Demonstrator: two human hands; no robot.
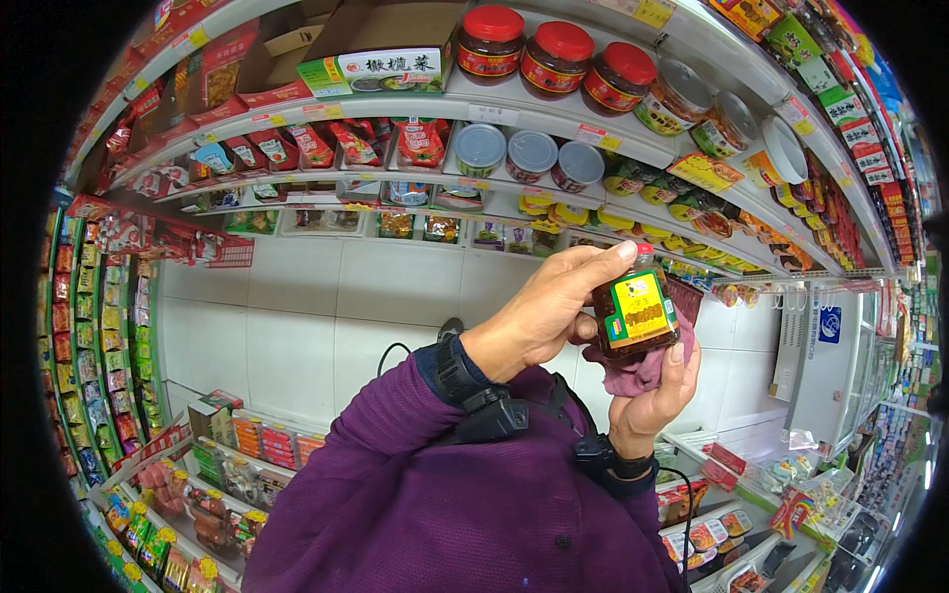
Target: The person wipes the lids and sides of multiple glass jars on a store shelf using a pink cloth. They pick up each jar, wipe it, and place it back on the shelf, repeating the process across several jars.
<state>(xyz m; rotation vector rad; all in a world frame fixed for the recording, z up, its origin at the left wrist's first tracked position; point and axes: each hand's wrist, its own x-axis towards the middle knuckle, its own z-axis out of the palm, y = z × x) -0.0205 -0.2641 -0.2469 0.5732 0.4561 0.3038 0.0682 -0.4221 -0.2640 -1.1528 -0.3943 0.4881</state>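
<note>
My left hand (552, 300) grips a small glass jar (636, 307) near its red lid, the thumb lying on the lid's edge. The jar holds a dark brown content and wears a yellow and green label with writing. A folded mauve cloth (630, 376) lies against the jar's base and back side. From below, my right hand (656, 393) holds this cloth, its thumb close to the jar's bottom corner. The cloth and jar hide part of the right fingers. Both hands are held out before my body, over the tiled floor.
Ahead, a tiered shop shelf (549, 104) carries red-lidded jars (556, 59), grey-lidded cans (532, 154) and red pouches (421, 144). Packet racks (81, 333) stand at the left. Behind me are more stocked shelves (222, 482). A white glass-fronted cabinet (823, 370) is at the right.
</note>
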